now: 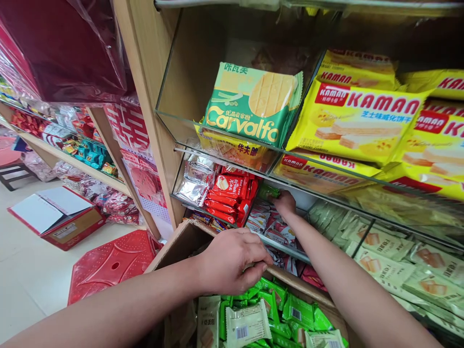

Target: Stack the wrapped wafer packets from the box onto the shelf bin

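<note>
My right hand [284,204] reaches into a low shelf compartment, its fingers closed on a green snack packet [268,190]. Below that packet lie white-and-red wrapped snacks [279,227]. My left hand [237,258] hovers over an open cardboard box [168,251], palm down, with its fingers curled in and no item showing in them. Inside the box are many green snack packets [299,311], mixed with pale cream-coloured packets [248,323].
Red snack packets [232,188] and silver ones [197,179] fill the neighbouring compartment. Above sit Carvalfa waffle packs [250,104] and yellow Kaman wafers [357,121] behind a clear shelf front. A red stool [112,263] and a carton [61,215] stand on the floor at left.
</note>
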`<state>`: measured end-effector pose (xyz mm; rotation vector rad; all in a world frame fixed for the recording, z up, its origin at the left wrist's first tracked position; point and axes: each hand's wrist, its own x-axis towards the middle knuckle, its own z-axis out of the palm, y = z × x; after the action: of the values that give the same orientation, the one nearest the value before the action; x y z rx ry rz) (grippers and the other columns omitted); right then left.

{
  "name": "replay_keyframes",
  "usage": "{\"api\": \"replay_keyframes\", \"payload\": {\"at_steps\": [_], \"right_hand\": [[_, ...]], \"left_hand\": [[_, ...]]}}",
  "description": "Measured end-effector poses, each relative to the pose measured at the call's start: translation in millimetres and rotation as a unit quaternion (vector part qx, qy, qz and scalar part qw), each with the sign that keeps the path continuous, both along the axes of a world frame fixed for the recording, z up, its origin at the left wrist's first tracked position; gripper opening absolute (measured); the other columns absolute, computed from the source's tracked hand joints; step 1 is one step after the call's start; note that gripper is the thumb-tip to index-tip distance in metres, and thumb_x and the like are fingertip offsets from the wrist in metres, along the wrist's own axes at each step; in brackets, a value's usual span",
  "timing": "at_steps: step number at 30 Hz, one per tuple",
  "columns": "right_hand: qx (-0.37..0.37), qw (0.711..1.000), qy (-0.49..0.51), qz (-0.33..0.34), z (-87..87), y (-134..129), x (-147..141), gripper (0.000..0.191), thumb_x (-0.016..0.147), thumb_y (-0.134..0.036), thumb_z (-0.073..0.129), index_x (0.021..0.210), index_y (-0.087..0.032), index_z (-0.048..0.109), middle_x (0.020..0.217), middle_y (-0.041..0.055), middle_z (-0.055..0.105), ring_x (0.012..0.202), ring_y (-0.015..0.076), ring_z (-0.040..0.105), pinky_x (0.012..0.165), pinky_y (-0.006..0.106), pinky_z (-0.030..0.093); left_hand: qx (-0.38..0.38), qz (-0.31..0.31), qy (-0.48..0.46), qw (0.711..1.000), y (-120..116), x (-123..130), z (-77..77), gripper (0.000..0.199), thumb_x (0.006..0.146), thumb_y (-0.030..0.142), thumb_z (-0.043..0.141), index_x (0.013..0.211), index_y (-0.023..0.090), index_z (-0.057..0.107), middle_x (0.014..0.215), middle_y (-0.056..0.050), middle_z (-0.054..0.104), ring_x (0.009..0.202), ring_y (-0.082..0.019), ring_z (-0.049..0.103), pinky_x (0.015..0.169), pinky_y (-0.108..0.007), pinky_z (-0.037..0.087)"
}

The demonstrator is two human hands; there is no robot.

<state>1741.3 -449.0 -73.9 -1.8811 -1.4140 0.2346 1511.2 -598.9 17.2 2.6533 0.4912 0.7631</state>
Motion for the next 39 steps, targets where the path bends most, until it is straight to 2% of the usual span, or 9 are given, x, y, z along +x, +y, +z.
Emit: {"api": "replay_keyframes", "payload": {"at_steps": [13,20,24,29,32,35,37,38,39], "right_hand": [[-0.018,1.000,-0.005,0.000,5.1,-7,-4,0.030,0.072,-0.044,0.056,0.074,-0.014,0.059,0.063,0.0003,0.061,0.057,0.0125,0.054,0.055,0.026,0.040],[-0.037,0.999,-0.024,-0.014,8.7,-5,-6,0.024,0.063,-0.034,0.063,0.078,-0.016,0.061,0.068,0.0050,0.063,0.063,0.0177,0.057,0.055,0.026,0.039],[-0.060,0.997,-0.034,-0.026,12.8,-10,-7,0.031,0.060,-0.034,0.064,0.083,-0.015,0.060,0.069,0.0071,0.064,0.066,0.0205,0.057,0.054,0.027,0.039],[-0.105,0.992,-0.059,-0.031,20.3,-19,-8,0.042,0.061,-0.038,0.064,0.090,-0.009,0.056,0.072,0.0088,0.062,0.067,0.0195,0.056,0.054,0.026,0.040],[-0.131,0.988,-0.084,-0.021,36.2,-20,-10,0.045,0.060,-0.039,0.066,0.090,-0.007,0.056,0.073,0.0109,0.062,0.069,0.0207,0.056,0.054,0.027,0.040],[-0.154,0.981,-0.118,-0.001,70.3,-33,-14,0.044,0.055,-0.036,0.071,0.086,-0.008,0.059,0.078,0.0135,0.063,0.074,0.0243,0.058,0.058,0.030,0.040],[-0.143,0.976,-0.162,0.033,100.0,-61,-20,0.040,0.055,-0.034,0.072,0.085,-0.011,0.060,0.083,0.0123,0.063,0.077,0.0255,0.058,0.062,0.032,0.040],[-0.118,0.969,-0.209,0.063,113.8,-84,-25,0.035,0.061,-0.034,0.068,0.087,-0.013,0.060,0.083,0.0107,0.063,0.075,0.0248,0.058,0.064,0.033,0.040],[-0.060,0.960,-0.250,0.108,124.9,-111,-32,0.026,0.069,-0.033,0.061,0.088,-0.015,0.059,0.081,0.0080,0.063,0.074,0.0224,0.057,0.065,0.032,0.040]], "left_hand": [[0.002,0.006,0.007,1.000,-1,0,-0.2,0.020,0.072,0.012,0.049,0.085,0.017,0.063,0.078,-0.002,0.064,0.071,-0.014,0.056,0.069,-0.025,0.042],[0.007,0.002,0.013,1.000,-1,-1,-0.5,0.020,0.073,0.013,0.048,0.086,0.017,0.063,0.078,-0.002,0.064,0.072,-0.014,0.056,0.070,-0.025,0.042],[0.005,-0.004,0.014,1.000,2,-1,-1.3,0.020,0.073,0.013,0.049,0.087,0.017,0.063,0.080,-0.003,0.065,0.074,-0.014,0.056,0.072,-0.025,0.042],[0.015,-0.019,0.014,1.000,7,1,-3.7,0.018,0.077,0.018,0.048,0.087,0.017,0.063,0.081,-0.003,0.065,0.077,-0.014,0.057,0.074,-0.025,0.042],[0.021,-0.015,0.017,1.000,10,2,-4.1,0.019,0.078,0.019,0.048,0.087,0.016,0.064,0.080,-0.003,0.064,0.075,-0.014,0.056,0.070,-0.024,0.042],[0.010,-0.011,0.022,1.000,12,0,-2.7,0.019,0.078,0.019,0.049,0.089,0.015,0.064,0.081,-0.004,0.064,0.076,-0.014,0.057,0.069,-0.023,0.042],[-0.002,-0.016,0.018,1.000,12,-1,-1.7,0.020,0.079,0.018,0.048,0.090,0.014,0.064,0.083,-0.004,0.065,0.078,-0.014,0.057,0.071,-0.023,0.042],[-0.008,-0.021,0.014,1.000,12,-2,-1.4,0.020,0.079,0.017,0.048,0.091,0.014,0.064,0.083,-0.005,0.065,0.078,-0.014,0.057,0.071,-0.023,0.042],[-0.012,-0.024,0.008,1.000,11,-2,-1.2,0.020,0.079,0.015,0.048,0.090,0.013,0.064,0.083,-0.005,0.065,0.078,-0.014,0.057,0.072,-0.023,0.042]]}}
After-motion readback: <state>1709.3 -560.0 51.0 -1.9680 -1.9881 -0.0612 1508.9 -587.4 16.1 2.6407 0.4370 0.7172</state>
